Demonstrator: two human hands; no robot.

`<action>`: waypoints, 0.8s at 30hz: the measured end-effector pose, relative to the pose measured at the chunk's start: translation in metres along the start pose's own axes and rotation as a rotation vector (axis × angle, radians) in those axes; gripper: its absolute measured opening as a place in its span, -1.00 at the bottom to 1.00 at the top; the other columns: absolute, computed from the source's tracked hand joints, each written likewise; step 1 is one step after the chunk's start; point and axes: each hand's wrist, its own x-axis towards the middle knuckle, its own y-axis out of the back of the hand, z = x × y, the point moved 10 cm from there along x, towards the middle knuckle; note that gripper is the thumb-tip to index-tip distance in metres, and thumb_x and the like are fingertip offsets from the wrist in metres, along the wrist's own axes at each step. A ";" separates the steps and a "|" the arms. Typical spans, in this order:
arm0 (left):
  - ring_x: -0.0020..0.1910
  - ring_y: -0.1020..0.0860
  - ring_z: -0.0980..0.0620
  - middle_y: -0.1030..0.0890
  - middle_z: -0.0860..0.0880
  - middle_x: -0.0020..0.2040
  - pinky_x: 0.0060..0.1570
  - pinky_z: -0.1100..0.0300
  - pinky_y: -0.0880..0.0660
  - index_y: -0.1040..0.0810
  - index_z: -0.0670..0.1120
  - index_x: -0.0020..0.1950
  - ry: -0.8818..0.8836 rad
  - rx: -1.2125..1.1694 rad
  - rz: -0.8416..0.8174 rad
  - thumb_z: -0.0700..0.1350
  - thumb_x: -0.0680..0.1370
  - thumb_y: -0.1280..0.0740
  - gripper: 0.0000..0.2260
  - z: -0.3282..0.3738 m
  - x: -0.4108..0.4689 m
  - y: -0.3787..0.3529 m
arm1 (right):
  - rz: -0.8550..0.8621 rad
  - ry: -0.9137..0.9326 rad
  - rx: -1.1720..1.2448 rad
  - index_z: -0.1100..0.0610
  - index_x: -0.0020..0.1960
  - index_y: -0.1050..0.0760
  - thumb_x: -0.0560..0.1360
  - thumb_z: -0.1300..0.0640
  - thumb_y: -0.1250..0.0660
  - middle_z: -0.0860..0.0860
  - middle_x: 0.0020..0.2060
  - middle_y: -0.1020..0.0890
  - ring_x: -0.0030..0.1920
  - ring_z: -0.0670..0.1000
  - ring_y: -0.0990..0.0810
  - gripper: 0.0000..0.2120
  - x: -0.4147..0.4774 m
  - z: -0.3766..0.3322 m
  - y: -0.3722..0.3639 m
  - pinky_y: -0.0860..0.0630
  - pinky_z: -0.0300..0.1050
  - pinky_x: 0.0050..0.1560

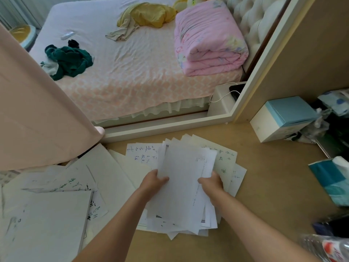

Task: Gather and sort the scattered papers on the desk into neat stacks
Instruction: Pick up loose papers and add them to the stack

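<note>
Two bare arms reach out from the bottom edge. The left hand (151, 179) holds the left side of a bunch of papers (183, 186), with its thumb on top. The right hand (212, 183) holds the right side the same way. The other fingers of both hands are hidden under the sheets.

The bunch of papers sits between the two hands, in the middle of the desk (264, 186). The sheets are not lined up, so many corners stick out at the top and bottom. The top sheet looks almost blank. I cannot tell if the bunch rests on the desk or is lifted a little.

More sheets with writing (139, 154) lie flat under and behind the bunch. The writing is too small to read. To the left is a big mess of loose papers (56, 186), piled over each other and cut off by the left and bottom edges.

On the right side of the desk stands a white box with a blue lid (283, 114). Near it is a blue pack (332, 178), cut off at the edge. A blurry plastic bottle (328, 246) shows in the bottom right corner.

A pink curtain (37, 114) hangs at the left. Past the desk is a bed (132, 72) with a folded pink blanket (207, 40) and green clothes (69, 61) on it.
</note>
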 end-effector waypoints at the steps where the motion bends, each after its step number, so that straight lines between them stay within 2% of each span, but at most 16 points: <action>1: 0.00 -0.64 -0.10 -0.66 -0.06 0.06 0.12 -0.04 -0.57 -0.57 -0.06 0.13 -0.017 0.003 0.014 -0.13 0.52 -0.40 -0.81 -0.002 -0.001 0.000 | -0.058 0.033 -0.085 0.09 0.14 -0.52 0.48 0.26 -0.30 0.05 0.04 -0.65 -0.07 0.04 -0.60 -0.75 -0.002 -0.001 -0.005 -0.56 -0.08 -0.12; 2: -0.01 -0.64 -0.09 -0.66 -0.06 0.05 0.11 -0.01 -0.57 -0.57 -0.03 0.11 -0.024 0.007 0.029 -0.17 0.52 -0.39 -0.82 -0.004 -0.002 0.001 | -0.071 0.079 -0.196 0.08 0.09 -0.55 0.49 0.20 -0.29 0.04 0.03 -0.65 -0.05 0.06 -0.60 -0.81 -0.004 -0.005 -0.004 -0.59 -0.04 -0.05; 4: -0.04 -0.65 -0.08 -0.67 -0.05 0.01 0.07 0.00 -0.59 -0.58 -0.02 0.09 -0.022 -0.005 0.062 -0.21 0.50 -0.39 -0.81 -0.010 -0.005 0.007 | 0.053 0.177 -0.448 0.04 0.10 -0.55 0.48 0.08 -0.27 0.06 0.12 -0.57 0.12 0.13 -0.53 -0.78 -0.001 -0.016 0.016 -0.52 0.02 0.13; 5: -0.07 -0.66 -0.07 -0.68 -0.05 -0.02 0.05 -0.02 -0.60 -0.60 -0.02 0.05 -0.009 -0.016 0.080 -0.21 0.47 -0.41 -0.81 -0.015 -0.005 0.013 | 0.145 0.214 -0.560 0.02 0.22 -0.51 0.49 0.03 -0.26 0.08 0.24 -0.49 0.25 0.15 -0.44 -0.68 0.002 -0.021 0.031 -0.44 0.04 0.23; 7: -0.13 -0.67 -0.07 -0.70 -0.07 -0.07 -0.04 0.01 -0.62 -0.63 -0.05 -0.02 0.038 -0.021 0.063 -0.22 0.40 -0.47 -0.81 -0.027 -0.007 0.025 | 0.239 0.230 -0.693 -0.02 0.47 -0.31 0.51 -0.08 -0.27 0.06 0.49 -0.25 0.47 0.15 -0.19 -0.45 0.010 -0.022 0.058 -0.25 0.11 0.40; 10: -0.09 -0.68 -0.10 -0.71 -0.10 -0.05 -0.08 0.07 -0.61 -0.65 -0.13 0.00 0.122 -0.024 -0.114 -0.26 0.40 -0.51 -0.80 -0.044 -0.018 0.023 | 0.111 0.243 -0.938 -0.08 0.60 0.02 0.49 -0.24 -0.25 0.01 0.61 0.12 0.59 0.11 0.17 -0.21 0.020 -0.006 0.062 0.05 0.24 0.50; 11: -0.07 -0.69 -0.10 -0.71 -0.11 -0.02 -0.05 0.05 -0.62 -0.64 -0.14 0.04 0.110 -0.045 -0.149 -0.27 0.42 -0.50 -0.78 -0.045 -0.022 0.020 | 0.061 0.281 -1.007 -0.10 0.60 0.09 0.50 -0.25 -0.24 0.01 0.60 0.20 0.59 0.10 0.23 -0.19 0.019 -0.002 0.057 0.12 0.26 0.51; 13: -0.05 -0.67 -0.09 -0.69 -0.12 0.04 -0.08 0.07 -0.62 -0.60 -0.16 0.13 0.052 -0.123 -0.114 -0.32 0.45 -0.46 -0.73 -0.041 -0.028 0.020 | -0.024 0.366 -1.060 -0.14 0.61 0.15 0.53 -0.22 -0.21 0.00 0.59 0.27 0.58 0.08 0.28 -0.20 0.012 0.004 0.041 0.17 0.26 0.52; 15: -0.07 -0.66 -0.10 -0.67 -0.14 0.03 -0.15 0.09 -0.60 -0.56 -0.16 0.16 0.022 -0.199 -0.040 -0.36 0.43 -0.43 -0.67 -0.040 -0.033 0.019 | -0.078 0.460 -1.075 -0.15 0.61 0.11 0.54 -0.20 -0.17 -0.03 0.60 0.22 0.59 0.05 0.22 -0.26 0.000 0.006 0.023 0.13 0.24 0.52; 16: -0.07 -0.65 -0.11 -0.67 -0.14 0.01 -0.15 0.08 -0.60 -0.55 -0.17 0.17 0.025 -0.223 -0.025 -0.36 0.41 -0.43 -0.65 -0.041 -0.035 0.017 | -0.085 0.510 -1.070 -0.15 0.60 0.05 0.54 -0.20 -0.16 -0.05 0.61 0.13 0.60 0.03 0.14 -0.29 -0.006 0.005 0.016 0.08 0.21 0.52; 18: -0.09 -0.65 -0.14 -0.67 -0.15 0.00 -0.13 0.06 -0.59 -0.56 -0.19 0.18 0.051 -0.242 -0.010 -0.36 0.42 -0.41 -0.66 -0.048 -0.036 0.012 | -0.040 0.612 -1.004 -0.13 0.57 -0.12 0.54 -0.15 -0.17 -0.08 0.57 -0.17 0.54 0.01 -0.12 -0.38 -0.017 -0.004 0.011 -0.06 0.09 0.48; 20: -0.10 -0.65 -0.15 -0.67 -0.17 0.00 -0.11 0.04 -0.60 -0.58 -0.21 0.17 0.070 -0.233 0.021 -0.38 0.49 -0.35 -0.73 -0.055 -0.038 0.014 | 0.054 0.673 -0.921 -0.08 0.51 -0.25 0.54 -0.05 -0.20 -0.09 0.40 -0.44 0.38 0.03 -0.35 -0.46 -0.024 -0.020 0.018 -0.21 -0.01 0.38; 22: -0.08 -0.66 -0.16 -0.68 -0.19 0.02 -0.08 0.01 -0.60 -0.58 -0.18 0.16 0.063 -0.273 0.039 -0.36 0.54 -0.31 -0.77 -0.057 -0.043 0.019 | 0.079 0.616 -0.840 -0.02 0.49 -0.30 0.54 -0.04 -0.23 -0.05 0.34 -0.48 0.33 0.05 -0.40 -0.48 -0.021 -0.025 0.025 -0.30 -0.02 0.34; 24: -0.04 -0.67 -0.20 -0.68 -0.20 0.05 -0.05 -0.04 -0.60 -0.57 -0.15 0.16 0.051 -0.409 0.009 -0.34 0.57 -0.29 -0.79 -0.057 -0.049 0.020 | -0.013 0.490 -0.623 0.02 0.52 -0.27 0.54 -0.14 -0.28 -0.04 0.37 -0.45 0.36 0.04 -0.41 -0.40 -0.016 -0.022 0.027 -0.38 -0.01 0.35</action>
